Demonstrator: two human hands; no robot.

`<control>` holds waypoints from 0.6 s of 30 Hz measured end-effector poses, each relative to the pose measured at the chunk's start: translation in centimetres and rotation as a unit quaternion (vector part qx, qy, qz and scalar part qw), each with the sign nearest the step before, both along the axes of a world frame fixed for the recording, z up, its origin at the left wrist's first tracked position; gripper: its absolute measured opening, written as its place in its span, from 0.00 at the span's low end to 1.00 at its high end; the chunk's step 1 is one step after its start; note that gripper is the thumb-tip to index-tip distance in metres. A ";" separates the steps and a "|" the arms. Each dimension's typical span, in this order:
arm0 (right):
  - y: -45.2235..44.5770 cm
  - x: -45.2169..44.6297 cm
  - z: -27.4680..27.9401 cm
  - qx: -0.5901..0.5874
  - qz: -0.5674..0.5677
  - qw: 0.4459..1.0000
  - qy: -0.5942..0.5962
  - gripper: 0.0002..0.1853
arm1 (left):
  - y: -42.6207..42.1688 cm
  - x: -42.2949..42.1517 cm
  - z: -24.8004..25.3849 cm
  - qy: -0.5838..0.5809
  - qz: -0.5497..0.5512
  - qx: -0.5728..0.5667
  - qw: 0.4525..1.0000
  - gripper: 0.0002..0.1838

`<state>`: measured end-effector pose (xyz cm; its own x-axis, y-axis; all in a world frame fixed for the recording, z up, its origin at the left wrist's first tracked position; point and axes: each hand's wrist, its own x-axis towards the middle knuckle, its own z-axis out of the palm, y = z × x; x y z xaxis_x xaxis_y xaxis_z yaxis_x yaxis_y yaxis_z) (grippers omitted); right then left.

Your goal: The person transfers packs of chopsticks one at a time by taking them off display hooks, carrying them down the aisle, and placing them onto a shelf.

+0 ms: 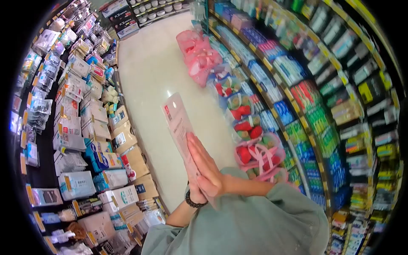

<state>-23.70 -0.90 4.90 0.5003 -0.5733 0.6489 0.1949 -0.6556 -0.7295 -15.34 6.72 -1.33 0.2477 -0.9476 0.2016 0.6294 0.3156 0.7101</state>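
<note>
A long, flat, pale pink package [179,123] with a hang hole at its top and a small red label stands tilted in front of my body, over the aisle. My right hand [205,165] lies along its right side, fingers together and pressed against it. Behind and below the package, my left hand [196,194] holds its lower part, with most of the fingers hidden. A dark beaded bracelet [194,200] is on the left wrist.
Hanging packs fill the shelf [70,136] on the left. Boxed goods line the curved shelf [272,70] on the right. Pink bags [199,57] and bags with red items [242,112] stand along its base. The pale floor [148,68] runs between them.
</note>
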 end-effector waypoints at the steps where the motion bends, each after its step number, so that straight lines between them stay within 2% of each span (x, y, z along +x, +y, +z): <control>1: -2.7 1.5 1.2 -0.014 -0.012 0.999 0.039 0.42 | -2.7 1.6 0.5 0.019 -0.016 -0.011 1.000 0.42; 4: -9.7 5.9 3.8 -0.036 -0.023 0.995 0.091 0.41 | -10.2 5.4 3.4 0.006 -0.034 -0.067 0.997 0.44; 9: -17.6 10.8 3.2 -0.014 -0.055 0.995 0.078 0.42 | -18.2 10.9 3.9 -0.026 -0.092 0.000 0.995 0.45; 14: -24.7 15.3 0.7 0.005 -0.072 0.997 0.008 0.41 | -26.3 15.1 3.3 -0.054 -0.056 0.016 0.997 0.44; 18: -32.6 19.4 -0.1 0.016 -0.002 0.999 -0.042 0.41 | -32.3 19.0 2.4 -0.115 -0.014 0.028 0.993 0.43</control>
<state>-4.29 -33.54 4.81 0.4431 -0.5962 0.6695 0.2536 -0.6329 -0.7315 3.65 -25.59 1.11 0.1742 -0.9651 0.1956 0.4571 0.2552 0.8520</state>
